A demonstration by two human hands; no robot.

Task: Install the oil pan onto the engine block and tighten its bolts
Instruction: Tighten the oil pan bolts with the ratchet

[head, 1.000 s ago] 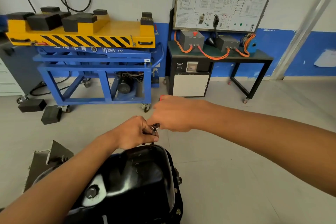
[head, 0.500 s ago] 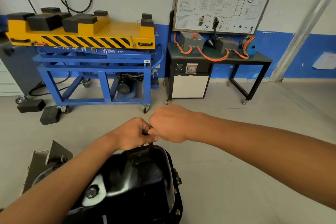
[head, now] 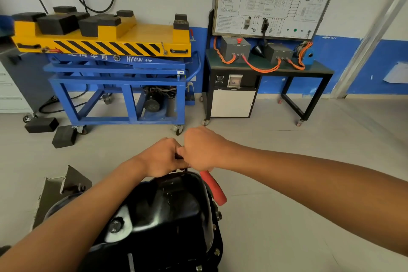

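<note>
The glossy black steel oil pan lies mouth-down at the near centre, seated on the engine block, which it almost wholly hides. Small silver bolts stand in its right-hand flange, so placing looks done and several fasteners are in. How tight they are cannot be told, and a forearm covers the left flange. Tightening seems to be the step in hand, at the pan's far rim. There the left hand is clenched, its fingers curled round a dark part, probably the tool's head, though it is mostly hidden. Touching it on the right, the right hand grasps the red-handled metal wrench, whose grip slants toward the near right. Far beyond stands a blue-and-yellow wheeled lift cart.
</note>
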